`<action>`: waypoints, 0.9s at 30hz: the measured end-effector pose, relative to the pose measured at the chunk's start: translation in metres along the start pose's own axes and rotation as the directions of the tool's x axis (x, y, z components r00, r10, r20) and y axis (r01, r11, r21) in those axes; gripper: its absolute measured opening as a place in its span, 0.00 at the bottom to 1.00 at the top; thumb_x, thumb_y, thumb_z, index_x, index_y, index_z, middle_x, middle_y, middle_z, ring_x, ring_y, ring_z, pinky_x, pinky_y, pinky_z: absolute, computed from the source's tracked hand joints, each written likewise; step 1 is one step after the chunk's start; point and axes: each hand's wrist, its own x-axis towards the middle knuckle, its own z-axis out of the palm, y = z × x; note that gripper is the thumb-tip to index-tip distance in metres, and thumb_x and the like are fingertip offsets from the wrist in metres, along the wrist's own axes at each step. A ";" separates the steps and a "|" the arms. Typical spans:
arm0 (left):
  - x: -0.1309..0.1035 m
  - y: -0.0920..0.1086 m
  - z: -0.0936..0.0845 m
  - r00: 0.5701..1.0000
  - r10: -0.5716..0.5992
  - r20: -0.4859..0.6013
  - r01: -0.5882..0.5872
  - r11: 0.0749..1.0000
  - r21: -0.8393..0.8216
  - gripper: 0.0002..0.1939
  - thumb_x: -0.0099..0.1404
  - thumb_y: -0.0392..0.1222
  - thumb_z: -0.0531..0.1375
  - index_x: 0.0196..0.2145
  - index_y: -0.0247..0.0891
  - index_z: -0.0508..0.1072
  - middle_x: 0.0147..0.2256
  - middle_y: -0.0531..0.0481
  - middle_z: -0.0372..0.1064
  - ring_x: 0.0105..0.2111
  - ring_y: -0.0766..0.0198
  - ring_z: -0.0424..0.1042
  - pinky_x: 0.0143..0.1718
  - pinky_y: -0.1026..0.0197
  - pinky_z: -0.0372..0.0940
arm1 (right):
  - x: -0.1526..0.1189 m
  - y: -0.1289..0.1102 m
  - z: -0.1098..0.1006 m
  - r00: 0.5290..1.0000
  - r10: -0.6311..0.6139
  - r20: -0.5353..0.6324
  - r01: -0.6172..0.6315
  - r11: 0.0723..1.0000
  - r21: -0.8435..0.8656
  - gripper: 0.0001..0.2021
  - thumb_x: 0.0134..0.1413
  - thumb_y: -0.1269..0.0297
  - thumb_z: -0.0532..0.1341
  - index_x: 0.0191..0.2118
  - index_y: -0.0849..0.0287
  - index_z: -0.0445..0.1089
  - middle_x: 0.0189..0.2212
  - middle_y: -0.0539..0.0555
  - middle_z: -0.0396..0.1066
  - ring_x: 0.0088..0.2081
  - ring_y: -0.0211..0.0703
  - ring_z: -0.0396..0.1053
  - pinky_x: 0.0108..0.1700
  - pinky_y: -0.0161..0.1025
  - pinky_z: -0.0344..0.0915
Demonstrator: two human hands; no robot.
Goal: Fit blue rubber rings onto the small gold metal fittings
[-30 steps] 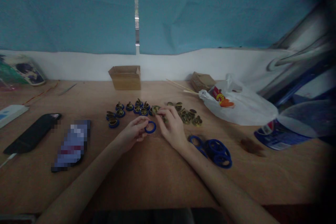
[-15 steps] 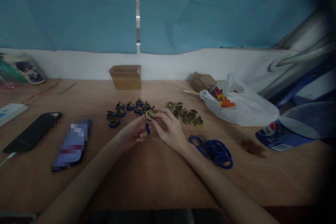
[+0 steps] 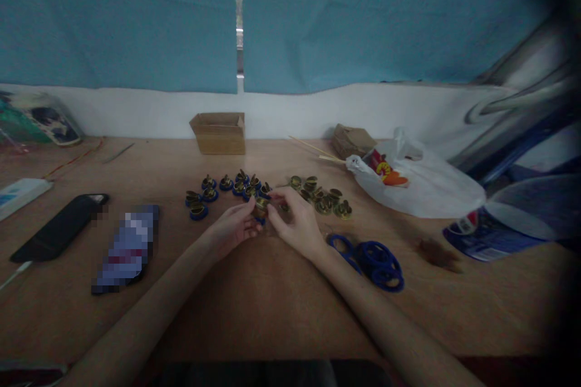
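Left hand: blue ring and brass-coloured piece were held.
Right hand: same brass-coloured piece was pinched.
Slip: dropped ring was risked — by uneven pinching.

Home-like room: wooden desk, phone, plastic bag

Round metal pieces, R grp: plain brass-gold; L grp: brass-gold w/ dk-blue rims, same blue as loose flat plastic rings. Wooden bench brown, cardboard box tan, smooth sheet covering teal. Thin plastic bag translucent white w/ red, yellow & orange patch.
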 end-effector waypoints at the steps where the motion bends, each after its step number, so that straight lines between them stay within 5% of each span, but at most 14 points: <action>1: 0.000 -0.001 0.000 1.000 0.018 -0.008 -0.018 1.000 0.021 0.19 0.57 0.54 0.64 0.35 0.34 0.72 0.30 0.50 0.70 0.24 0.73 0.67 0.24 0.70 0.61 | 0.001 0.002 0.000 1.000 0.010 0.000 -0.010 1.000 -0.011 0.07 0.55 0.70 0.57 0.40 0.56 0.65 0.36 0.55 0.71 0.40 0.46 0.70 0.43 0.44 0.67; 6: 0.000 -0.002 0.003 0.983 0.168 -0.080 -0.141 0.953 0.270 0.17 0.55 0.52 0.66 0.35 0.35 0.73 0.27 0.52 0.69 0.22 0.72 0.67 0.23 0.69 0.60 | 0.002 0.010 0.000 0.995 -0.012 0.095 0.015 0.999 -0.031 0.09 0.50 0.73 0.59 0.39 0.55 0.65 0.37 0.55 0.69 0.42 0.47 0.68 0.45 0.45 0.66; 12: 0.002 -0.004 0.000 0.965 0.259 -0.047 -0.210 0.863 0.460 0.15 0.57 0.50 0.63 0.35 0.34 0.73 0.23 0.54 0.68 0.20 0.70 0.67 0.24 0.66 0.63 | -0.001 0.013 0.001 0.994 -0.019 0.104 0.032 0.992 -0.125 0.07 0.53 0.71 0.58 0.39 0.56 0.65 0.37 0.56 0.68 0.42 0.47 0.67 0.45 0.44 0.66; 21: 0.001 -0.004 0.005 0.935 0.335 -0.120 -0.247 0.854 0.457 0.17 0.57 0.52 0.63 0.34 0.33 0.73 0.23 0.54 0.67 0.21 0.70 0.65 0.23 0.66 0.62 | -0.001 0.005 0.002 0.995 0.061 0.082 -0.045 0.981 -0.189 0.02 0.54 0.70 0.57 0.32 0.57 0.65 0.28 0.52 0.69 0.31 0.43 0.67 0.35 0.39 0.64; 27: 0.004 -0.005 -0.001 0.931 0.352 -0.090 -0.271 0.837 0.475 0.17 0.58 0.52 0.62 0.34 0.33 0.72 0.25 0.53 0.67 0.22 0.71 0.65 0.25 0.66 0.63 | -0.001 0.009 0.001 0.953 0.165 0.253 -0.191 0.978 0.079 0.05 0.58 0.67 0.55 0.31 0.57 0.65 0.19 0.45 0.63 0.21 0.35 0.62 0.24 0.33 0.58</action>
